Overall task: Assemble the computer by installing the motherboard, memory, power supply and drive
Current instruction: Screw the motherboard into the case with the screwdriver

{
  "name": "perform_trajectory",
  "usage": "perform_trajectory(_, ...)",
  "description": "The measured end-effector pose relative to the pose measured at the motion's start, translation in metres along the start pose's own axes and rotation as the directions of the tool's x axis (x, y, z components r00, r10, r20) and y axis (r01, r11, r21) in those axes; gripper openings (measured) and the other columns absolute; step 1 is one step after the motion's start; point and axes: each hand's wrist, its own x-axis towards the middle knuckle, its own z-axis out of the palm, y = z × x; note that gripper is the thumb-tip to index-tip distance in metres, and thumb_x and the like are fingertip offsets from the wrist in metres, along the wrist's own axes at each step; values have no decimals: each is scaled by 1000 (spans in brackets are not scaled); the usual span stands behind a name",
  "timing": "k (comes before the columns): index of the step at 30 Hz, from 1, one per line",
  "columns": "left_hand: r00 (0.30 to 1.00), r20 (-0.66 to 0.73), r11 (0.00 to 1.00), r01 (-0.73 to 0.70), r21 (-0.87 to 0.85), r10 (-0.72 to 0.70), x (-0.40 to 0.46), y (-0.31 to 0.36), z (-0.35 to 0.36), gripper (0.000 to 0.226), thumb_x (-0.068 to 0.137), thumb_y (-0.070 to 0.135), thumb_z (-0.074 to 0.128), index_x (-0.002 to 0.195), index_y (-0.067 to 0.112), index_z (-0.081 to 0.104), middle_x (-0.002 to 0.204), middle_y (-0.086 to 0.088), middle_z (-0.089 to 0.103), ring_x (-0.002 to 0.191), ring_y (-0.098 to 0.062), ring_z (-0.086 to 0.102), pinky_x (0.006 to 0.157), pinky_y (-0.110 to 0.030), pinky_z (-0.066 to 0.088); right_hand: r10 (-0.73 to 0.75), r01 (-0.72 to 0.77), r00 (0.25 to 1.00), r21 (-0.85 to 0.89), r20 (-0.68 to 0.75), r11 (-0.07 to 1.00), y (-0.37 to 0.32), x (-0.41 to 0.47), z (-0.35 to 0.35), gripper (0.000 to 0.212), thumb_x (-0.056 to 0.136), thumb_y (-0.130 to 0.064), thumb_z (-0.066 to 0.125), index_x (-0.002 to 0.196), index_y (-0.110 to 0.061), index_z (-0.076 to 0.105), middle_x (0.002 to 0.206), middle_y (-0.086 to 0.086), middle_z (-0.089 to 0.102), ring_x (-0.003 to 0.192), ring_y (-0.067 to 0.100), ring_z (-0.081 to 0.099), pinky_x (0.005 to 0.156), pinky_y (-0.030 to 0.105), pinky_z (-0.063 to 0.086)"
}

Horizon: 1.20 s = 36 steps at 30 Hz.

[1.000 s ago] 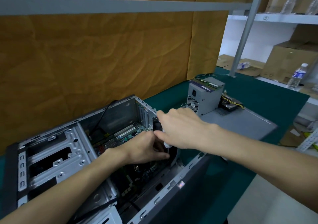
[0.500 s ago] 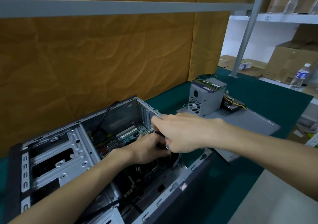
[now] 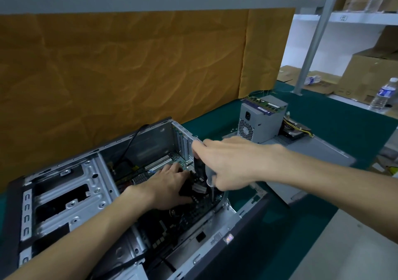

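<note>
At frame centre, the left hand (image 3: pixel 170 185) presses the motherboard (image 3: pixel 183 213) inside the case (image 3: pixel 64 193); the right hand (image 3: pixel 232 163) grips a screwdriver (image 3: pixel 210 177). The board looks stiff, fragile: handle by edges.

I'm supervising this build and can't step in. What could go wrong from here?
1. The right hand holds a screwdriver tip-down over the motherboard; a slip could gouge it.
2. The left hand rests close beside the tip and might be jabbed.
3. Memory sticks lie loose atop the power supply and could be knocked off.
</note>
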Motion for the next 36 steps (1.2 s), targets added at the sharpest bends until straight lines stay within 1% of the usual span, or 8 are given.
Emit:
perform_trajectory(4,1000,22,999,3,41,-4,-1,3,1,66,95,56,60,150,26,38,135,-8,38,127,-30,39,109,-45,38,5,-36,980,-149,-200,988,0,6,7,44,103,-50,47,123,-12,35,84,6,59,71,33,59,50,36,19)
perform_trajectory(9,1000,18,998,8,57,-9,-1,3,3,65,96,58,57,149,26,39,140,-7,37,133,-30,37,112,-46,36,-8,-6,985,-82,-172,997,3,10,6,31,99,-37,52,116,-16,37,76,4,45,56,25,36,49,34,17)
perform_trajectory(18,999,31,997,8,82,-11,-1,3,4,68,96,59,54,153,26,34,144,-7,36,135,-29,36,113,-45,35,-47,-1,954,-161,-296,987,-4,5,15,41,102,-46,50,124,-14,35,86,7,62,60,32,44,49,36,24)
perform_trajectory(23,1000,27,997,8,79,-10,-2,3,3,65,96,59,55,150,26,38,144,-7,36,135,-29,36,113,-45,35,-55,51,986,-32,-157,998,-3,-1,10,41,92,-23,61,109,-20,24,76,0,44,56,24,45,49,36,31)
perform_trajectory(26,1000,-16,994,-19,106,21,-5,8,2,65,97,56,55,150,24,37,143,-8,37,138,-29,34,116,-43,31,-15,-4,978,-89,-207,996,-7,-3,10,34,102,-35,52,118,-14,31,78,5,50,60,29,41,53,37,31)
perform_trajectory(29,989,-72,987,-120,109,128,-9,17,1,56,98,53,54,147,29,43,143,-5,40,138,-26,36,118,-40,26,-22,23,999,37,-42,999,-4,-4,2,45,92,-24,61,98,-23,16,84,1,45,58,20,43,48,34,27)
perform_trajectory(33,966,31,957,-258,135,256,-14,29,2,42,105,48,43,147,44,44,160,-7,28,154,-27,14,126,-49,9,-30,27,996,-35,-84,999,-2,-2,3,38,99,-23,57,100,-17,19,70,1,36,56,24,39,51,37,33)
perform_trajectory(36,956,39,935,-293,199,291,-12,39,6,41,107,43,37,147,44,43,159,-6,27,152,-27,14,126,-47,5,-13,8,998,87,59,996,5,-1,-2,35,100,-24,58,95,-19,24,80,3,41,62,19,43,52,38,35)
